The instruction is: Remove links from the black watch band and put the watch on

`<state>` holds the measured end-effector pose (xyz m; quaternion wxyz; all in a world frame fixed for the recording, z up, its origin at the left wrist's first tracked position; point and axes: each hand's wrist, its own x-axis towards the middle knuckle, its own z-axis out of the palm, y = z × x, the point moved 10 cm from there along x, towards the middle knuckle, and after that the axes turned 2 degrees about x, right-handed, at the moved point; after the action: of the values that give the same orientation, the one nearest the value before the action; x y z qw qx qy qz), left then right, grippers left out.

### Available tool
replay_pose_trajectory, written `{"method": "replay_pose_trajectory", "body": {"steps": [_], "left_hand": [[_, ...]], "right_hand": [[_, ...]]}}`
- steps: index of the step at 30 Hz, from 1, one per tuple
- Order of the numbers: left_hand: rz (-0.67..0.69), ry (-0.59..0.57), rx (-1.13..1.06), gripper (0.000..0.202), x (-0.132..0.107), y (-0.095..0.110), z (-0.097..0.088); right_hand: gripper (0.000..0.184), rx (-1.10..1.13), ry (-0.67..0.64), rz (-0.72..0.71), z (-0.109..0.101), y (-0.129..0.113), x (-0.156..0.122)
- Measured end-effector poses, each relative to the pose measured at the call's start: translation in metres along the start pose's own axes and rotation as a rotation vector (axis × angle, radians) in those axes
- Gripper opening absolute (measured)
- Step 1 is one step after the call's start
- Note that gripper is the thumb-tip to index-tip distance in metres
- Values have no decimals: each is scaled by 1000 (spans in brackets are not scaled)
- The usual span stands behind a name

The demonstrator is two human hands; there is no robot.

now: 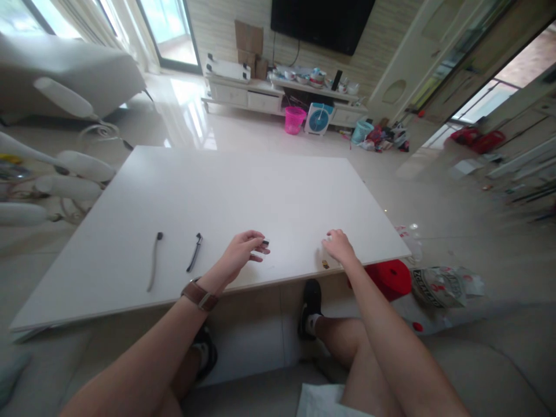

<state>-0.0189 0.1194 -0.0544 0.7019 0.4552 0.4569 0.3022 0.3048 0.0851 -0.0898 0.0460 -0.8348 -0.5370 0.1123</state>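
Just above the white table (243, 197), my left hand (243, 250) pinches a small dark flat piece (265, 242) with a clear edge between thumb and fingers; its kind is too small to make out. To the right, my right hand (339, 247) hovers over the tabletop with loosely bent fingers, nothing visible in them. Close below it, near the front edge, lies a tiny gold-and-black piece (325, 264). Left of my hands lie a grey stick with a dark head (153, 262) and a dark, slim, rod-like tool (195, 253), apart from each other.
A red rounded object (391, 279) and a printed plastic bag (438, 285) are beside the table's right front corner. White-armed chairs (73, 188) stand at the left. Across the floor are a pink basket (295, 120), a blue fan (319, 119) and a low cabinet (264, 101).
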Motion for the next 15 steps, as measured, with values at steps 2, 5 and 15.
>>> {"method": "replay_pose_trajectory", "body": {"steps": [2, 5, 15], "left_hand": [[-7, 4, 0, 29, 1, 2, -4], [-3, 9, -2, 29, 2, 5, -8], [33, 7, -4, 34, 4, 3, -11]], "right_hand": [[40, -32, -29, 49, 4, 25, 2], [40, -61, -86, 65, 15, 43, 3], [32, -68, -131, -27, 27, 23, 5]]}}
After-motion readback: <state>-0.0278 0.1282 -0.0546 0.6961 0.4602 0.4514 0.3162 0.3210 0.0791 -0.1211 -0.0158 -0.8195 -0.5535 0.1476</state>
